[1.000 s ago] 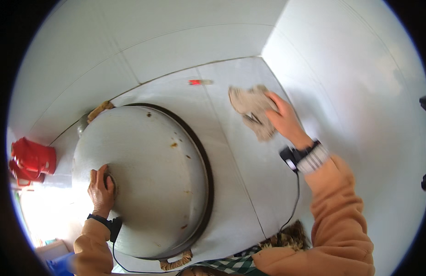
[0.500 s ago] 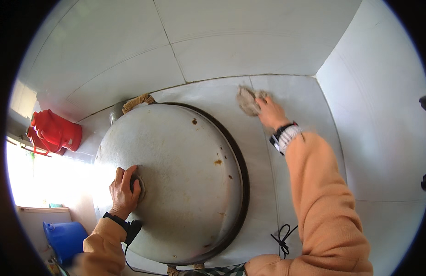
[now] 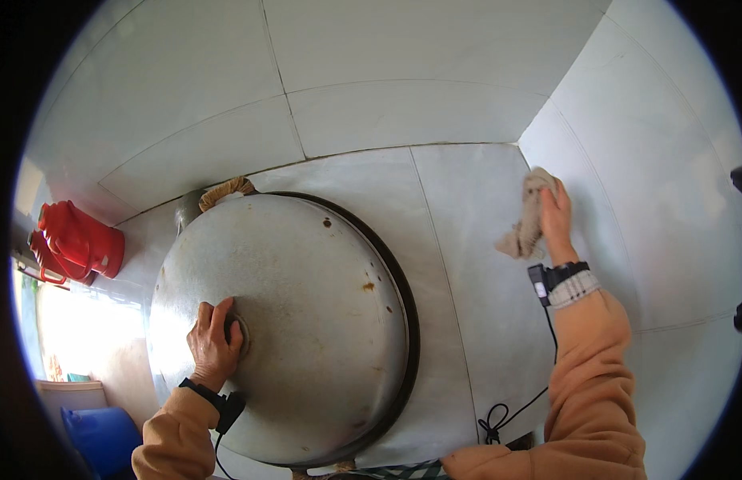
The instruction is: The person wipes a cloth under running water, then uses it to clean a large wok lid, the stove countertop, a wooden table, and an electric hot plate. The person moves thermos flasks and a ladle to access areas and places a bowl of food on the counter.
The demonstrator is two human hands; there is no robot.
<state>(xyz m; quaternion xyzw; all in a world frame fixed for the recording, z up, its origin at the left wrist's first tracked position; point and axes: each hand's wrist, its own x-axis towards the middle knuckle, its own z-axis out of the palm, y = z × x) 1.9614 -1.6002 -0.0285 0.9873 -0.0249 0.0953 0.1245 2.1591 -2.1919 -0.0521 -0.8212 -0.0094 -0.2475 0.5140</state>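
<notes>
A large round metal lid (image 3: 307, 320) with brown spots covers a wide dark-rimmed wok (image 3: 413, 320). My left hand (image 3: 213, 342) grips the round knob (image 3: 236, 336) on the lid, fingers curled about it. Off to the right, my right hand (image 3: 556, 218) is closed on a crumpled beige rag (image 3: 531, 210). The rag is by the corner where the tiled counter (image 3: 475, 232) meets the right wall; part of it hangs loose toward the left. A rope-wrapped wok handle (image 3: 227, 192) sticks out at the far side.
Two red jugs or kettles (image 3: 83, 240) stand at the far left. Below them is a blue bucket (image 3: 103, 440). Tiled walls (image 3: 403, 64) rise behind and at the right (image 3: 667, 176). A thin black cord (image 3: 493, 424) hangs from my right wrist device.
My right hand has carried the rag rightward across the counter to the right wall. My left hand stays on the knob. The whole view has shifted slightly.
</notes>
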